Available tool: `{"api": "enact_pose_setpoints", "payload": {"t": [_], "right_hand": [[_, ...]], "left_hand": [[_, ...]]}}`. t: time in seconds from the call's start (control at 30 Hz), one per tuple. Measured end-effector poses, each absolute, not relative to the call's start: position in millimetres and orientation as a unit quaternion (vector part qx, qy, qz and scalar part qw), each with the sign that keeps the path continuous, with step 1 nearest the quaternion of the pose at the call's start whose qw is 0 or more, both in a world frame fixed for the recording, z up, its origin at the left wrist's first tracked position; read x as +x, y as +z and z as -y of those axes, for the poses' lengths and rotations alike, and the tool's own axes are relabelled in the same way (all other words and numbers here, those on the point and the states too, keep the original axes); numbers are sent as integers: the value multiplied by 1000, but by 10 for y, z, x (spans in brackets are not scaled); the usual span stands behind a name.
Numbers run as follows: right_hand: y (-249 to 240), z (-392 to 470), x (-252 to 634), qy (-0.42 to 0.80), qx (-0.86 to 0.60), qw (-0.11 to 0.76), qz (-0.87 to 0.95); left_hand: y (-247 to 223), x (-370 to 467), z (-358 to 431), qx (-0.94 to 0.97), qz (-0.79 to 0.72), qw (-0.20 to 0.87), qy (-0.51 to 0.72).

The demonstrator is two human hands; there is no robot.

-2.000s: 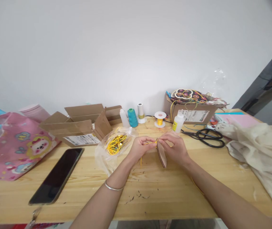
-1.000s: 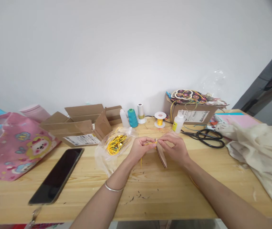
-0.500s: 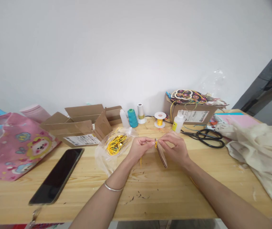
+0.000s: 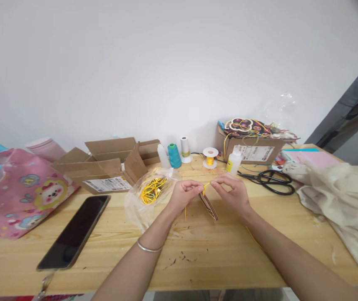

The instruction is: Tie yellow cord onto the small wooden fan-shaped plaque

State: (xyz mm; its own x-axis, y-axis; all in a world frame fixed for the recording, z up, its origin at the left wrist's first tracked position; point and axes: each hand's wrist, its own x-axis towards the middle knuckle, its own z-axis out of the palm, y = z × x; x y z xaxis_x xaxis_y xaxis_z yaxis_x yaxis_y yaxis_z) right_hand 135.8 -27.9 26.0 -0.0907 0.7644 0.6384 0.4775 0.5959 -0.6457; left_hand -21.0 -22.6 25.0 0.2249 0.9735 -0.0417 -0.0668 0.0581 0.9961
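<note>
Between my hands hangs a flat brown cut-out piece [image 4: 209,207] with dark edges, tilted down to the right. A yellow cord [image 4: 206,187] is looped at its top end. My left hand [image 4: 183,194] pinches that end with thumb and forefinger, and a short cord tail drops below the hand. My right hand [image 4: 231,193] is closed in a pinch on the cord, just right of the loop. More of the cord shows beside my right forearm. The exact form of the knot is too small to make out.
A plastic bag [image 4: 136,211] with yellow cord lies left of my hands. Behind stand a teal thread cone [image 4: 174,156], a cord spool [image 4: 210,153] and a bottle [image 4: 234,161]. Black scissors [image 4: 269,180] and cream cloth [image 4: 338,196] lie right, a phone [image 4: 75,232] left.
The brown piece has turned to show more of its flat face. My right hand has moved slightly right, drawing a short stretch of cord out from the loop.
</note>
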Motion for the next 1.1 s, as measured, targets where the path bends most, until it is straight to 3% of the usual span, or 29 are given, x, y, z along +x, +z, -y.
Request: {"api": "enact_pose_setpoints", "payload": {"t": [0.53, 1.1], "right_hand": [[277, 291, 1342, 144, -430, 530, 717], [290, 291, 1332, 240, -429, 509, 706]], "left_hand": [[281, -196, 244, 535, -444, 570, 438], [286, -191, 262, 519, -432, 578, 458]]}}
